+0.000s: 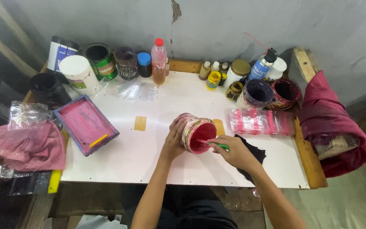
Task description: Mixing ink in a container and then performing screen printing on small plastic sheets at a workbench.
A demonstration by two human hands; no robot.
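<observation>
At frame centre on the white surface [149,148], the left hand [175,140] grips a tilted, paint-smeared round tub of red ink [198,135]; the right hand [233,150] pinches a green stick [217,144] dipped inside. Dark-stained tubs [256,94] stand upper right.

Two hands: left [175,138], right [232,149]. One red paint tub [198,135] and one green stick [217,145]. One pink-stained screen frame [86,124]. Two open pots at right [255,94] [285,93]. One spray can [262,64], one red-capped bottle [159,60], one pink cloth [28,146].
</observation>
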